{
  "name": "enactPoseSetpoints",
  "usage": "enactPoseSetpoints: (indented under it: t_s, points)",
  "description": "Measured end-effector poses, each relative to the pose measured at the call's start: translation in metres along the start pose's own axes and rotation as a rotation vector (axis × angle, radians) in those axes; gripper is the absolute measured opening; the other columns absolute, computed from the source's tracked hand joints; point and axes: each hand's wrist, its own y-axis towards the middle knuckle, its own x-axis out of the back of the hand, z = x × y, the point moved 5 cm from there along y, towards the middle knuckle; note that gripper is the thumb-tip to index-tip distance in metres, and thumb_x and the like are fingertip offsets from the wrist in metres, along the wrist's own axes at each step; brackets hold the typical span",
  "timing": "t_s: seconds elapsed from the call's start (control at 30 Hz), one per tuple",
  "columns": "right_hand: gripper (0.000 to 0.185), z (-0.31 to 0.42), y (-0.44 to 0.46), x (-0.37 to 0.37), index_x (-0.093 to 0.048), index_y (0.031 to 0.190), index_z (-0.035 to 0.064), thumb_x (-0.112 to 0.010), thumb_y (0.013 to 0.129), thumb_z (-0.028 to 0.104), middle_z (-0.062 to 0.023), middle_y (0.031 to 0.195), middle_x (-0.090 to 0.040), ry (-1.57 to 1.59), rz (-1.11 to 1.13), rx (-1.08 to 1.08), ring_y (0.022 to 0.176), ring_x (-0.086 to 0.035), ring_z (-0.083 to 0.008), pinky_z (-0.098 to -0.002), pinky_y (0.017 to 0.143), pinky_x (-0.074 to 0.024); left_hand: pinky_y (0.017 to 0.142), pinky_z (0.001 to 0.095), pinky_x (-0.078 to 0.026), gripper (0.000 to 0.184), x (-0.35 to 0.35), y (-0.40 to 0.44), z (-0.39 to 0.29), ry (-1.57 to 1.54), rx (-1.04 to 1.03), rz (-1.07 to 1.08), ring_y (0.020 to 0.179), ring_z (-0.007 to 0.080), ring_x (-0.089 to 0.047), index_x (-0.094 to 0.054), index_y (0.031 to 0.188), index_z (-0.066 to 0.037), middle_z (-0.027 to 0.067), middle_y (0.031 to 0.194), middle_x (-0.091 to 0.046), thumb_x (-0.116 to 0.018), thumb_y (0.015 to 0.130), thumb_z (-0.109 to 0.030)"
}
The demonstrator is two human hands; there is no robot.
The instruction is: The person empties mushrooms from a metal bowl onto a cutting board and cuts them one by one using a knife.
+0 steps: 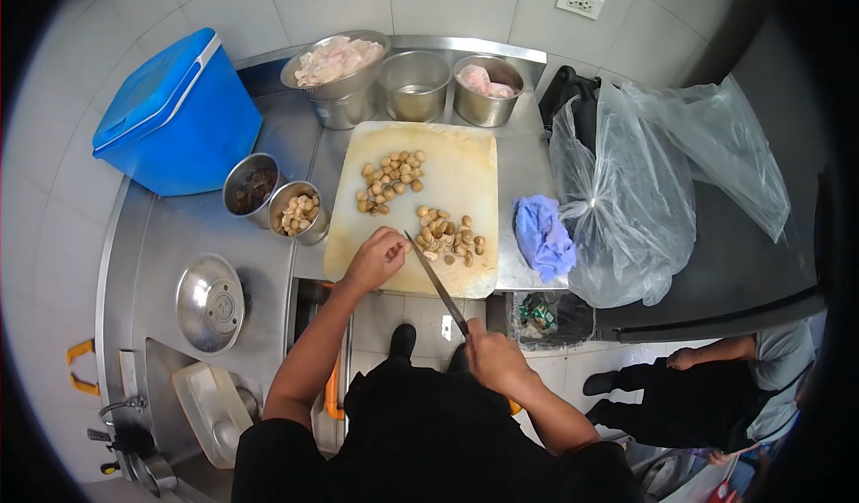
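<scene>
Left hand [379, 258] pinching pale piece [407, 246], mushrooms [394, 175] beside and ahead, right hand [497, 360] gripping knife [436, 281]

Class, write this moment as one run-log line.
right hand: holds knife | left hand: near knife tip | mushrooms: two groups, on board

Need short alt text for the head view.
A person's right hand holds a knife, its tip over a pale cutting board near the curled left hand. Two groups of what look like brown mushrooms lie on the board; metal containers stand behind it.
</scene>
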Motion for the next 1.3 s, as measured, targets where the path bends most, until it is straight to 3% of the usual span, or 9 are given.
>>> enactPoseSetpoints:
  t_s: [0.5,0.57,0.8,0.93,1.03,1.07,1.1,1.17,1.3]
  points:
    - [0.02,0.008,0.024,-0.022,-0.047,0.105,-0.0066,-0.049,0.093,0.009,-0.034,0.079,-0.066,-0.008,0.054,-0.013,0.077,-0.066,-0.0526,-0.0598,0.074,-0.0513,0.068,0.0285,-0.055,0.01,0.001,0.004,0.002,-0.016,0.017,0.045,0.073,0.0173,-0.065,-0.062,0.096,0.001,0.0095,0.096,-0.059,-0.066,0.086,0.003]
    - [0.022,0.011,0.024,-0.02,-0.047,0.109,-0.0078,-0.047,0.09,0.003,-0.0329,0.083,-0.067,-0.081,0.104,-0.019,0.078,-0.068,-0.0503,-0.0565,0.072,-0.0539,0.068,0.0287,-0.056,0.01,0.001,0.004,0.001,-0.019,0.02,0.042,0.074,0.0171,-0.065,-0.062,0.096,0.001,0.0095,0.096,-0.06,-0.066,0.086,0.003]
    - [0.021,0.002,-0.01,0.003,-0.049,0.11,-0.0055,-0.048,0.094,0.008,-0.0337,0.084,-0.067,-0.033,0.216,-0.093,0.077,-0.066,-0.0517,-0.0582,0.075,-0.0519,0.069,0.0281,-0.055,0.014,0.008,0.004,0.01,-0.051,0.015,-0.013,0.076,0.0163,-0.066,-0.065,0.1,0.001,0.0095,0.098,-0.062,-0.063,0.086,0.005]
    - [0.02,-0.016,-0.007,0.004,-0.048,0.105,-0.0041,-0.051,0.097,0.014,-0.0327,0.077,-0.065,0.122,0.014,-0.018,0.077,-0.064,-0.0531,-0.0608,0.074,-0.0496,0.069,0.0296,-0.054,0.02,0.018,0.036,0.019,-0.021,0.13,-0.024,0.08,0.0184,-0.066,-0.066,0.106,0.0,0.0108,0.101,-0.065,-0.059,0.088,0.005]
    - [0.02,-0.011,0.0,0.009,-0.048,0.105,-0.0033,-0.051,0.097,0.015,-0.0319,0.078,-0.065,0.149,-0.002,-0.021,0.077,-0.064,-0.053,-0.0609,0.074,-0.0495,0.075,0.0323,-0.054,0.023,0.024,0.085,0.005,0.059,-0.024,-0.029,0.085,0.0238,-0.066,-0.066,0.108,-0.001,0.0126,0.103,-0.065,-0.058,0.088,0.005]
    - [0.02,-0.01,0.001,0.009,-0.048,0.106,-0.003,-0.051,0.098,0.015,-0.0314,0.078,-0.065,0.145,0.009,-0.031,0.077,-0.064,-0.0529,-0.0609,0.074,-0.0494,0.085,0.0353,-0.052,0.027,0.022,0.099,0.001,0.132,0.004,0.064,0.096,0.0282,-0.063,-0.067,0.108,-0.004,0.0134,0.106,-0.066,-0.057,0.085,0.006]
    - [0.02,-0.011,0.002,0.008,-0.048,0.106,-0.003,-0.051,0.098,0.015,-0.0314,0.078,-0.065,0.155,0.004,-0.029,0.077,-0.064,-0.0529,-0.0609,0.074,-0.0494,0.085,0.0353,-0.052,0.027,0.02,0.111,0.004,0.139,0.001,0.071,0.096,0.0282,-0.063,-0.067,0.108,-0.004,0.0134,0.106,-0.066,-0.057,0.085,0.006]
    - [0.021,-0.015,0.005,0.001,-0.048,0.107,-0.0014,-0.051,0.099,0.017,-0.0309,0.077,-0.065,0.219,0.028,-0.002,0.076,-0.063,-0.0533,-0.0607,0.073,-0.0491,0.092,0.038,-0.05,0.026,0.003,0.13,0.008,0.385,-0.206,0.214,0.106,0.029,-0.06,-0.068,0.103,-0.005,0.0122,0.107,-0.064,-0.06,0.081,0.005]
    - [0.021,-0.028,0.008,-0.006,-0.048,0.109,0.0005,-0.05,0.1,0.019,-0.0317,0.079,-0.065,0.263,0.039,-0.042,0.08,-0.063,-0.0537,-0.0607,0.076,-0.0483,0.093,0.0422,-0.049,0.027,-0.02,0.146,0.037,0.572,-0.227,0.441,0.112,0.0315,-0.057,-0.067,0.1,-0.006,0.0096,0.105,-0.065,-0.061,0.076,0.004]
